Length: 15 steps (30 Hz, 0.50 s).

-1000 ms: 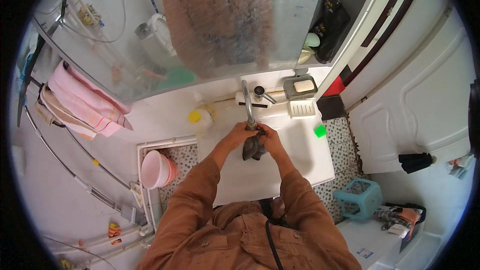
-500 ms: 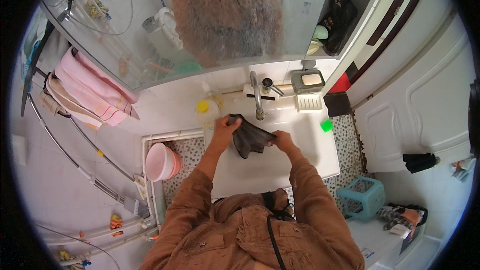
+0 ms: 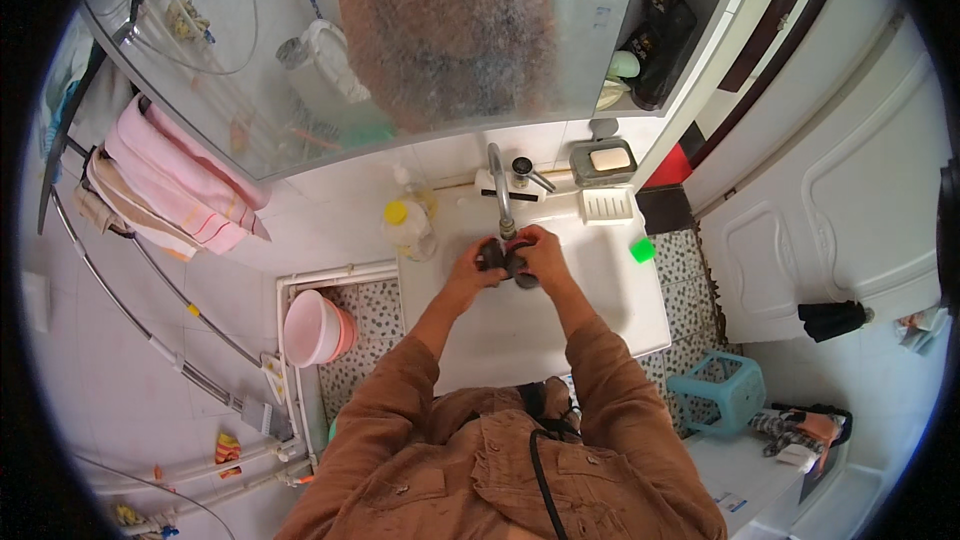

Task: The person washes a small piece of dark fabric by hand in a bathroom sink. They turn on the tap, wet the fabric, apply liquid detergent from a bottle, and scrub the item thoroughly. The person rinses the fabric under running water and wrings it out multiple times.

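Under the spout of the curved metal faucet (image 3: 500,190), a dark grey cloth (image 3: 491,254) is bunched up between my two hands over the white sink (image 3: 510,340). My left hand (image 3: 468,273) grips its left part with the fingers curled round it. On the other side my right hand (image 3: 541,257) pinches the cloth close to the faucet's mouth. Much of the cloth is hidden by my fingers, and I cannot tell its exact kind. Whether water is running is hard to see.
Left on the sink stands a clear bottle with a yellow cap (image 3: 408,230). To the right are a soap bar (image 3: 610,159), a white slotted soap dish (image 3: 607,207) and a bright green block (image 3: 642,250). A pink bucket (image 3: 312,328) and a blue stool (image 3: 738,392) flank the sink.
The cloth was spread out between my hands; now it is gathered up. Both hands have come closer together and up under the faucet.
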Each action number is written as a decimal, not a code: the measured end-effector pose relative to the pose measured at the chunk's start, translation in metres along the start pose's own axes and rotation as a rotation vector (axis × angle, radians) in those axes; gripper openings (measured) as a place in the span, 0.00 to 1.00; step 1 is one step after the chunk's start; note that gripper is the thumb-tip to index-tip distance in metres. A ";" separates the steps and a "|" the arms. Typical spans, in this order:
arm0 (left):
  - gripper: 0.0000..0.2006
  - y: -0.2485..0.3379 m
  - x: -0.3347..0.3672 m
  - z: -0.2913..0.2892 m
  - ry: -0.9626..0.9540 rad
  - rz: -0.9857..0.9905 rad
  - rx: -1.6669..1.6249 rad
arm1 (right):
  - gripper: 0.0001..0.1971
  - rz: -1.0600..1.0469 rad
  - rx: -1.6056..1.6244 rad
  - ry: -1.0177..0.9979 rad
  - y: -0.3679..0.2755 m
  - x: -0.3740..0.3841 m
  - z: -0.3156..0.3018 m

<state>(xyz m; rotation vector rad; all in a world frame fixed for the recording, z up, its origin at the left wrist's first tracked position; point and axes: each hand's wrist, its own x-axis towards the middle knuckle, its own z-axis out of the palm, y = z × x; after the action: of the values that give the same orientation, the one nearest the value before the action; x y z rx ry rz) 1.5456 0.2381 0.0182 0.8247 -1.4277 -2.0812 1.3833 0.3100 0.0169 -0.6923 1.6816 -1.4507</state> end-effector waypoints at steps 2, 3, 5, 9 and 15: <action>0.22 0.013 -0.004 0.020 -0.100 0.119 0.167 | 0.10 -0.142 -0.270 -0.050 -0.009 -0.007 0.009; 0.24 0.023 -0.002 0.029 -0.126 0.241 0.318 | 0.09 -0.217 -0.296 -0.031 -0.007 -0.007 0.007; 0.26 0.030 -0.001 0.035 -0.026 0.462 0.737 | 0.10 -0.157 -0.175 -0.043 -0.012 -0.014 0.002; 0.23 0.019 0.009 0.034 0.036 0.473 1.145 | 0.14 -0.291 -0.215 0.003 -0.016 -0.021 -0.001; 0.14 0.013 0.016 0.014 0.054 0.210 0.768 | 0.16 0.019 0.257 -0.097 -0.023 -0.030 -0.001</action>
<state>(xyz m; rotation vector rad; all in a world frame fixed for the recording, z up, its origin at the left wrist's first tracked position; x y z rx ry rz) 1.5251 0.2318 0.0314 0.9344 -2.2065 -1.3225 1.3964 0.3310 0.0461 -0.5925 1.3936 -1.5595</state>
